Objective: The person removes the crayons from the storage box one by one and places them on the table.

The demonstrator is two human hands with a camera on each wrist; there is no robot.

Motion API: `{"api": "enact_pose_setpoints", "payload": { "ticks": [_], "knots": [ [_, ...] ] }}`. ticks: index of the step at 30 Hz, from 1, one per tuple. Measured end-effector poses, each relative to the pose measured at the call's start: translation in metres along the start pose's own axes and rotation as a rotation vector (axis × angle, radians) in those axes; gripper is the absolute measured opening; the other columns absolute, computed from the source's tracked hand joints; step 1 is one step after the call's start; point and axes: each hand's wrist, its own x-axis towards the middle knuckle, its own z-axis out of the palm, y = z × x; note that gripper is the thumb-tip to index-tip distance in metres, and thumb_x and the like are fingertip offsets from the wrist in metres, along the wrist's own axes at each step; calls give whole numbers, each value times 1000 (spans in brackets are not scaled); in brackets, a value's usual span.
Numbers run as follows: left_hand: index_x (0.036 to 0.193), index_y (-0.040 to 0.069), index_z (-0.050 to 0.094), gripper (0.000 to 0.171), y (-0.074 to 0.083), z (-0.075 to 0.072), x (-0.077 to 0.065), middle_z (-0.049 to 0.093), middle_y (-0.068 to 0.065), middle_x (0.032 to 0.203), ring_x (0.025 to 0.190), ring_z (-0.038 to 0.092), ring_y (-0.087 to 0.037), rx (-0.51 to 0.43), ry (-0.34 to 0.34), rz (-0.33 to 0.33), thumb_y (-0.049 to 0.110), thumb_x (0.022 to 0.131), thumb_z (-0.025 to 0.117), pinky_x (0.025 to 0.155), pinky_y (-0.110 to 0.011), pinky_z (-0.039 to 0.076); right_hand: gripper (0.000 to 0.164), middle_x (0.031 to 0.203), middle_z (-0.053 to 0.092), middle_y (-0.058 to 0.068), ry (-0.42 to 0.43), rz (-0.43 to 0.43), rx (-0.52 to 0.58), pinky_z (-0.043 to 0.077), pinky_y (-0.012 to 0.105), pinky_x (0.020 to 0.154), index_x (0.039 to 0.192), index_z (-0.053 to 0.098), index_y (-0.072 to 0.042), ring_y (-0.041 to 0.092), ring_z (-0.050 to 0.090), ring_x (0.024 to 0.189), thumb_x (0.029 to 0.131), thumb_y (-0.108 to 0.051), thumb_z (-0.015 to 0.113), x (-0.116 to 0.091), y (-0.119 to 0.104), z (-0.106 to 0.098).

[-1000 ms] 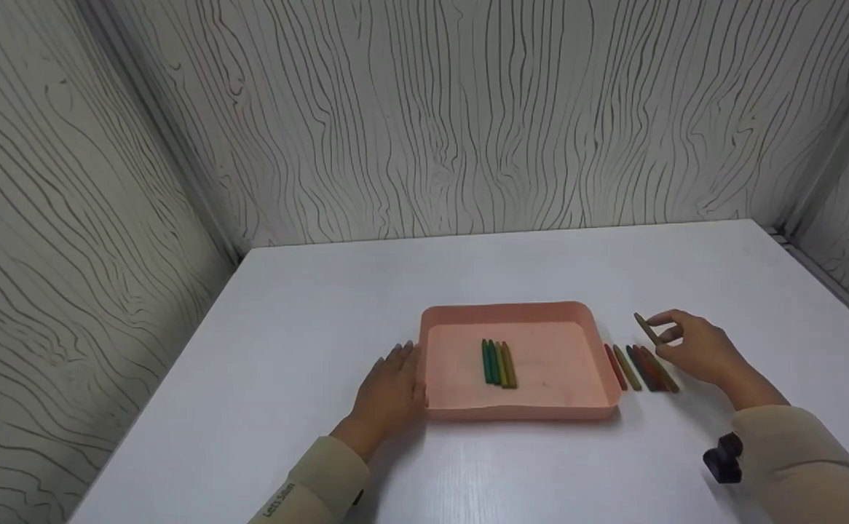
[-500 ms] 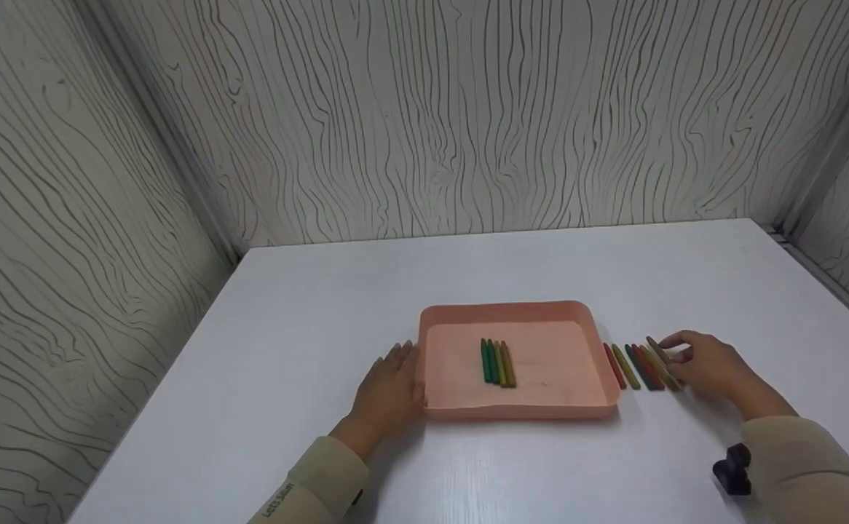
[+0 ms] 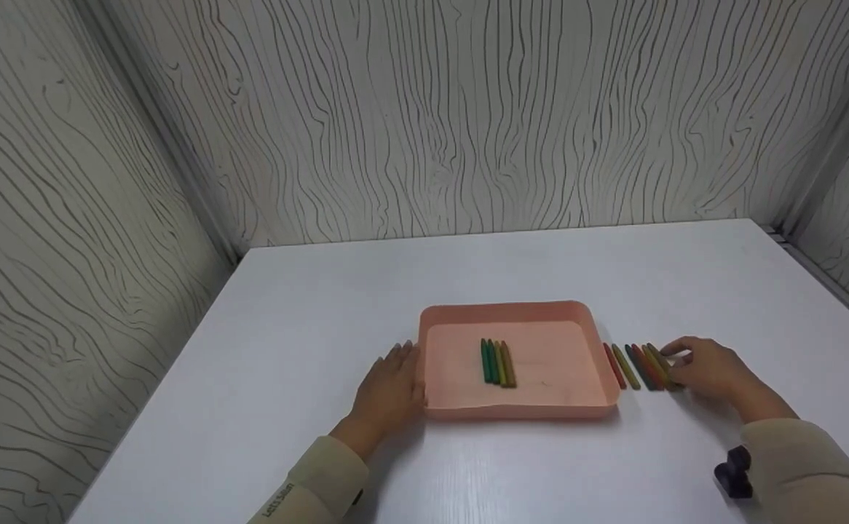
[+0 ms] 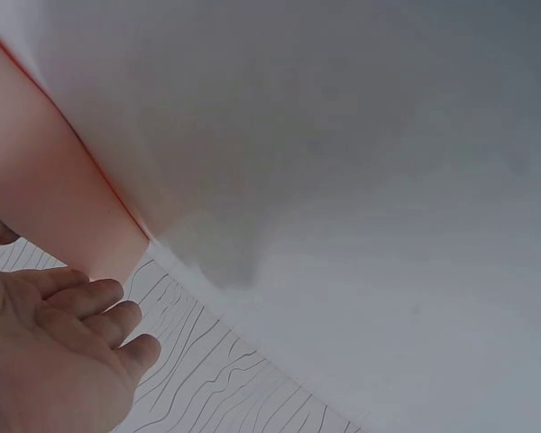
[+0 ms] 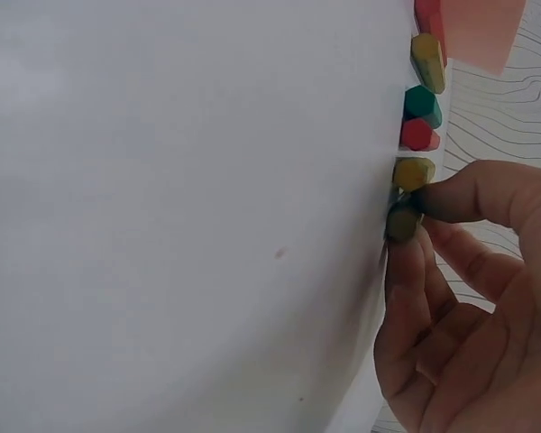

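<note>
A pink tray (image 3: 519,413) lies on the white table, with several green, yellow and brownish crayons (image 3: 498,364) side by side inside it. My left hand (image 3: 389,389) rests along the tray's left wall, fingers fairly straight. Right of the tray is a row of crayons: a red one (image 3: 614,366), a yellowish one (image 3: 626,367), then a green one (image 5: 421,104), a red one (image 5: 417,134) and a yellow one (image 5: 413,174). At the row's right end my right hand (image 3: 712,371) pinches a dark olive crayon (image 5: 402,222) between thumb and fingers, beside the yellow one.
The white table (image 3: 322,306) reaches back to a wood-grain patterned wall (image 3: 424,124). Another patterned panel (image 3: 68,255) stands at the left. A small black device (image 3: 734,471) sits at the right cuff.
My right hand has come down and slightly right with the olive crayon, from above the row to its right end at the table. The left hand and tray have stayed put.
</note>
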Motion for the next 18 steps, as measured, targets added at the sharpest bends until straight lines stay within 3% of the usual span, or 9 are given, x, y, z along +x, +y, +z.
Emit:
{"api": "enact_pose_setpoints", "payload": {
  "ticks": [5, 13, 18],
  "knots": [
    [142, -3, 39, 51, 1, -1, 0, 38, -17, 147, 136, 32, -33, -3, -8, -4, 22, 98, 43, 110, -48, 27, 50, 107, 57, 33, 12, -16, -33, 49, 43, 68, 123, 51, 11, 34, 57, 84, 83, -18, 61, -3, -3, -3],
    [142, -3, 38, 51, 3, -2, 0, 37, -16, 148, 137, 31, -32, -7, -25, -21, 23, 99, 42, 110, -48, 25, 55, 116, 52, 37, 100, -42, -102, 46, 60, 78, 125, 50, 9, 53, 51, 102, 89, -32, 58, -8, -11, -12],
    [143, -3, 37, 52, 3, -2, -1, 36, -16, 149, 138, 30, -32, -11, -31, -27, 24, 99, 41, 111, -48, 24, 70, 122, 48, 40, 167, -64, -175, 43, 66, 80, 128, 47, 10, 57, 46, 108, 91, -50, 54, -9, -20, -20]
  ]
}}
